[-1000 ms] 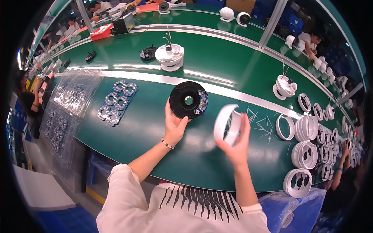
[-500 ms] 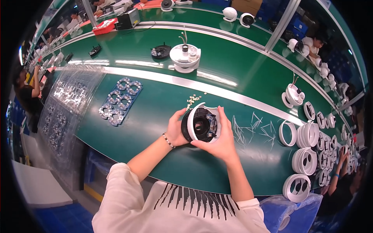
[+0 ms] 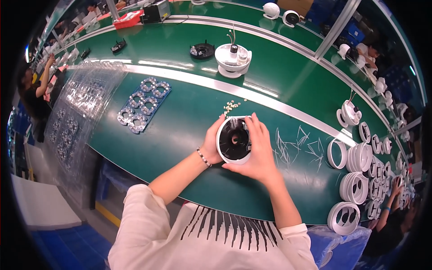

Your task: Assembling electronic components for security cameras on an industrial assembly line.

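Note:
Between my two hands is a round camera housing, a white ring around a glossy black dished part with a small hole at its middle. My left hand is wrapped along its left side, its fingers partly hidden behind the ring. On the other side my right hand grips it, with the fingers over the upper right edge and the thumb along the bottom. Small pale connectors lie loose on the green table just beyond the housing. Thin white strips are scattered to the right of my right hand.
A panel of ring-shaped circuit boards lies to the left, near clear plastic trays. Stacked white rings line the right. On the conveyor stand a white camera base and a black part. Other people sit at both sides.
The housing has been turned in my hands: the circuit board inside it no longer shows, and the black dished face is now toward me. Both hands still hold it.

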`<action>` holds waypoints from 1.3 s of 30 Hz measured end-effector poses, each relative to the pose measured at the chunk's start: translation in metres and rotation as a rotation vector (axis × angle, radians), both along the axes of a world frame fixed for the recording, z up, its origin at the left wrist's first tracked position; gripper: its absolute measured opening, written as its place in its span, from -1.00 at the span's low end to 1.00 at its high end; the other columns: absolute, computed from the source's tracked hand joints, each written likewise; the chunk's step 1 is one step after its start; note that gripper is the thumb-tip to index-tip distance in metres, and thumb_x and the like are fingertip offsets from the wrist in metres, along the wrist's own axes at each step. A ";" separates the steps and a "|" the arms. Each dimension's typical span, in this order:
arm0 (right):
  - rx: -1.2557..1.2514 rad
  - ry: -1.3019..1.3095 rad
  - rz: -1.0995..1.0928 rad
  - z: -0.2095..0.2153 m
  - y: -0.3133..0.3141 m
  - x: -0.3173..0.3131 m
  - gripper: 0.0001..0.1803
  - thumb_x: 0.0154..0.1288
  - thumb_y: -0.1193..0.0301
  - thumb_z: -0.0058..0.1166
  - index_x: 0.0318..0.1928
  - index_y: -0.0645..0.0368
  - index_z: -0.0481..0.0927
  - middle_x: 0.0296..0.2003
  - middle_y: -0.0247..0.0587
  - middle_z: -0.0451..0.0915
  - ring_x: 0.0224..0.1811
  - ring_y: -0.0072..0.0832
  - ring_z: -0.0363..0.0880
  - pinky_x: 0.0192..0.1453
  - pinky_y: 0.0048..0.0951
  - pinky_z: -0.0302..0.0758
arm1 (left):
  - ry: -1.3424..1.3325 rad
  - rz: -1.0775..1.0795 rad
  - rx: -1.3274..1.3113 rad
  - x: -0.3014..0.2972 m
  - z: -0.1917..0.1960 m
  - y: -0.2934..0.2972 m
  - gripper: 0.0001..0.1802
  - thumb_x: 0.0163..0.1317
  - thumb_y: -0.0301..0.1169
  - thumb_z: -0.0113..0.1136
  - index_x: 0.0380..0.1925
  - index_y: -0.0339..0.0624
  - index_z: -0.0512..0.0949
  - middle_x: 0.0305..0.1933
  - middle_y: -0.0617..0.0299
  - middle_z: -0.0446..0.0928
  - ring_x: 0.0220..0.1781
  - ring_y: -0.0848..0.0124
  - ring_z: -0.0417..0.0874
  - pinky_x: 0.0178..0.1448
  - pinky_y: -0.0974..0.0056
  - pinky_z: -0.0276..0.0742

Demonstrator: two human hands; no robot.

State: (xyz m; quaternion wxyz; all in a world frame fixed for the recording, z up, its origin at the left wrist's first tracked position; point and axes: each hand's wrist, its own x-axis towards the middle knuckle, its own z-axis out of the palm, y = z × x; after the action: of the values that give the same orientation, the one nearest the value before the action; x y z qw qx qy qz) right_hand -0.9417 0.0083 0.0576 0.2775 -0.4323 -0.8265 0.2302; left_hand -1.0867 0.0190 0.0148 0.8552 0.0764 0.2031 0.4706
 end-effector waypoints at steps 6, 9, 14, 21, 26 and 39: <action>-0.049 0.057 0.000 0.000 0.007 0.001 0.23 -0.57 0.18 0.45 0.20 0.28 0.02 0.19 0.13 0.06 0.21 0.02 0.06 0.21 -0.11 0.12 | -0.016 -0.019 0.079 -0.003 0.006 0.001 -0.15 0.07 0.33 -0.40 0.10 -0.15 0.26 0.12 0.09 0.32 0.13 0.22 0.35 0.19 0.11 0.28; -0.041 0.027 0.016 0.002 0.010 0.003 0.24 -0.60 0.17 0.46 0.20 0.28 0.05 0.18 0.13 0.10 0.22 -0.03 0.07 0.23 -0.17 0.14 | 0.005 -0.060 0.080 -0.008 0.001 0.001 -0.12 0.04 0.36 -0.38 0.11 -0.15 0.24 0.13 0.10 0.30 0.14 0.22 0.35 0.21 0.09 0.27; -0.054 0.058 0.120 0.002 0.016 0.003 0.23 -0.59 0.16 0.44 0.20 0.28 0.05 0.18 0.08 0.10 0.22 -0.04 0.08 0.23 -0.17 0.13 | 0.040 0.004 0.132 -0.014 -0.015 -0.001 -0.31 0.07 0.10 -0.11 0.07 -0.19 0.26 0.04 0.06 0.37 0.07 0.23 0.41 0.13 0.12 0.37; 0.122 0.164 -0.092 -0.035 0.004 -0.011 0.20 -0.59 0.17 0.38 0.19 0.28 0.04 0.15 0.06 0.14 0.19 -0.06 0.13 0.18 -0.12 0.10 | -0.023 0.042 0.073 -0.007 -0.018 -0.002 -0.38 -0.07 -0.16 -0.01 0.02 -0.27 0.29 -0.02 0.03 0.40 -0.01 0.23 0.46 0.11 0.17 0.39; 0.163 0.158 -0.114 -0.031 0.006 -0.017 0.22 -0.58 0.17 0.37 0.21 0.29 0.03 0.15 0.04 0.17 0.19 -0.09 0.13 0.21 -0.18 0.07 | -0.029 0.055 0.114 -0.010 -0.020 -0.001 -0.29 -0.13 -0.10 0.04 0.04 -0.29 0.26 0.01 0.01 0.37 0.03 0.23 0.43 0.13 0.17 0.37; 0.129 0.533 -0.051 -0.023 0.005 -0.015 0.03 -0.19 0.12 0.32 0.21 0.33 0.03 0.20 0.06 0.11 0.22 -0.15 0.13 0.24 -0.27 0.14 | -0.020 0.183 0.187 -0.015 -0.001 -0.005 -0.30 0.02 -0.01 -0.19 0.08 -0.30 0.22 0.05 -0.02 0.35 0.06 0.19 0.42 0.14 0.15 0.36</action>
State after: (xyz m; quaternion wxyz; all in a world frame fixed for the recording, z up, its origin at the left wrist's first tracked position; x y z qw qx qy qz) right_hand -0.9563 0.0130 0.0344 0.5177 -0.3588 -0.7262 0.2756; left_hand -1.1021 0.0137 0.0140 0.7997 0.1323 0.1559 0.5645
